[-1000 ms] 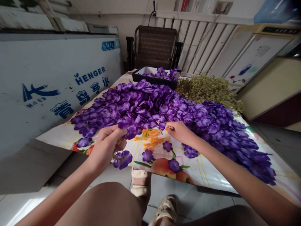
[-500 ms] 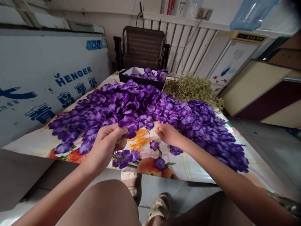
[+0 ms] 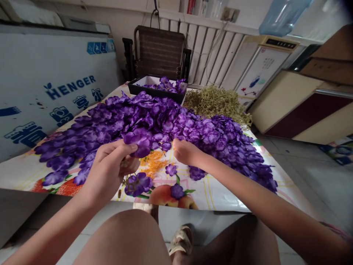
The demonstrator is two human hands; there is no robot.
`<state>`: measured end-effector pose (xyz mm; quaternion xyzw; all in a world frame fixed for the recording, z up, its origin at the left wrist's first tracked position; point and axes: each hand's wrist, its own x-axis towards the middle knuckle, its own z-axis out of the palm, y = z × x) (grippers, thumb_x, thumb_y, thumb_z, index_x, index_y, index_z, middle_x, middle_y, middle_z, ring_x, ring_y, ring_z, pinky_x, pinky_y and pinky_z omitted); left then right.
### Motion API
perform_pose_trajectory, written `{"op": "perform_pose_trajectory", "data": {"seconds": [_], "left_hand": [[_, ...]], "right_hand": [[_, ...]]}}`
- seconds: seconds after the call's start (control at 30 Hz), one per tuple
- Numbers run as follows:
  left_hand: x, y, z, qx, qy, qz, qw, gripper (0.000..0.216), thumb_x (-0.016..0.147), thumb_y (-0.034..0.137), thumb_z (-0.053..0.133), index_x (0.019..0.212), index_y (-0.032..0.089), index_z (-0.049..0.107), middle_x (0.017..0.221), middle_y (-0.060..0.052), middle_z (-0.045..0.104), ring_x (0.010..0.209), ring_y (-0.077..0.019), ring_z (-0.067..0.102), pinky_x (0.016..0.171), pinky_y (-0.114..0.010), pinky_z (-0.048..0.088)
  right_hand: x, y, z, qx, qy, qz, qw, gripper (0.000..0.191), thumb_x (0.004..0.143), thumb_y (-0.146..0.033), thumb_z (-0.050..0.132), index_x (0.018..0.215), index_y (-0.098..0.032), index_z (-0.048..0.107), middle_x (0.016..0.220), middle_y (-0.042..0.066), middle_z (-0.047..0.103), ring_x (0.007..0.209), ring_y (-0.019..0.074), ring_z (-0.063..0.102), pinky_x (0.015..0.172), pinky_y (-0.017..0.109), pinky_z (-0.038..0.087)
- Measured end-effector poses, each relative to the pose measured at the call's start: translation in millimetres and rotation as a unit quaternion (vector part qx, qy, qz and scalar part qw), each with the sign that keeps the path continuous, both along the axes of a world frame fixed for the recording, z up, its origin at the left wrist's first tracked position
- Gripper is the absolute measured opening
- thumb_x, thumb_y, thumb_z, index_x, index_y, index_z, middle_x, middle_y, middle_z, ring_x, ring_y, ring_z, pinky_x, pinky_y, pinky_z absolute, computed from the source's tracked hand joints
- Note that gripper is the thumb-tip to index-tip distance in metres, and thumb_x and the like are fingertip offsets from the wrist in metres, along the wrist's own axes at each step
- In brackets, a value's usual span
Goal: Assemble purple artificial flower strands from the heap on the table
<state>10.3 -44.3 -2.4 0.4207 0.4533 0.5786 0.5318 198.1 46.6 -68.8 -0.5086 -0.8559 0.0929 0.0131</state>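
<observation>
Between the thumb and fingers of my left hand (image 3: 109, 167) is a purple artificial flower (image 3: 138, 142), its petals spread. Below that hand a purple flower cluster (image 3: 138, 184) with thin greenish stems hangs near the table edge; the same hand seems to hold the stems. My right hand (image 3: 187, 152) is closed, fingertips pinched together, and anything inside is too small or hidden to make out. Small orange stamen pieces (image 3: 153, 163) lie on the tablecloth between the hands. A large heap of purple petals (image 3: 154, 110) spreads behind both hands.
A black-sided box (image 3: 157, 92) with purple flowers stands at the back of the table. Beside it lies a pile of olive-green stems (image 3: 216, 101). A white freezer (image 3: 55, 66) borders the left; a folding chair (image 3: 160, 51) stands behind. My knees are under the front edge.
The view has swung slightly right, so everything sits further left in it. My left hand still holds the flower, and the right stays closed beside the orange pieces.
</observation>
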Motion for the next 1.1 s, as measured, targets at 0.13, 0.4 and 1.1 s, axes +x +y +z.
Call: {"op": "perform_pose_trajectory", "data": {"seconds": [0.13, 0.4, 1.1], "left_hand": [[-2, -2, 6.3, 0.007, -0.009, 0.017, 1.000, 0.034, 0.073, 0.009, 0.054, 0.047, 0.018, 0.033, 0.045, 0.008, 0.026, 0.040, -0.0058, 0.022, 0.041, -0.023, 0.020], [-2, -1, 7.0, -0.001, -0.017, 0.023, 1.000, 0.034, 0.073, 0.009, 0.054, 0.047, 0.019, 0.034, 0.044, 0.008, 0.026, 0.039, -0.0066, 0.023, 0.041, -0.024, 0.020], [-9, -10, 1.2, -0.002, -0.021, 0.029, 0.999, 0.035, 0.071, 0.012, 0.058, 0.046, 0.019, 0.035, 0.042, 0.008, 0.028, 0.037, -0.0049, 0.024, 0.037, -0.021, 0.022]], "right_hand": [[-6, -6, -7.3, 0.019, -0.009, 0.045, 0.999, 0.027, 0.092, -0.029, 0.055, 0.115, -0.015, 0.056, 0.108, 0.007, 0.063, 0.089, 0.0186, 0.064, 0.076, 0.038, 0.055], [-10, -1, -12.6, 0.065, -0.028, 0.104, 0.992, 0.030, 0.093, -0.028, 0.053, 0.121, -0.016, 0.053, 0.108, 0.007, 0.063, 0.089, 0.0191, 0.064, 0.077, 0.039, 0.054], [-11, 12, -27.9, 0.029, -0.041, 0.077, 0.996, 0.031, 0.092, -0.029, 0.055, 0.119, -0.016, 0.054, 0.116, 0.008, 0.060, 0.097, 0.0214, 0.062, 0.081, 0.042, 0.053]]}}
